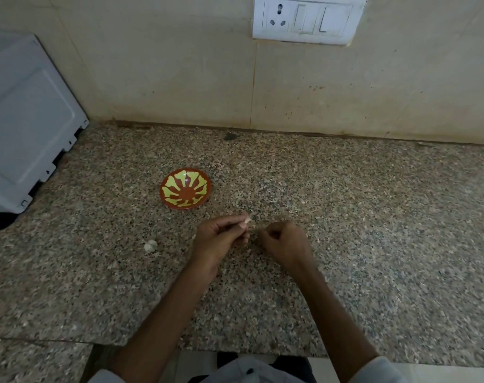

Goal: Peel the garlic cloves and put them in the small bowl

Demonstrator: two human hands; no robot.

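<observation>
A small brown bowl [185, 192] with a yellow petal pattern stands on the speckled granite counter, with nothing visible inside it. Just below and right of the bowl, my left hand [221, 236] pinches a pale garlic clove [246, 221] between thumb and forefinger. My right hand [286, 241] hovers close beside it with its fingers curled; whether it holds a scrap of peel is not visible. A small whitish garlic bulb [150, 246] lies on the counter to the left of my left hand.
A grey appliance [22, 128] sits at the far left against the beige wall. A white socket and switch plate [307, 19] is on the wall above. The counter's front edge [235, 352] runs just before my body.
</observation>
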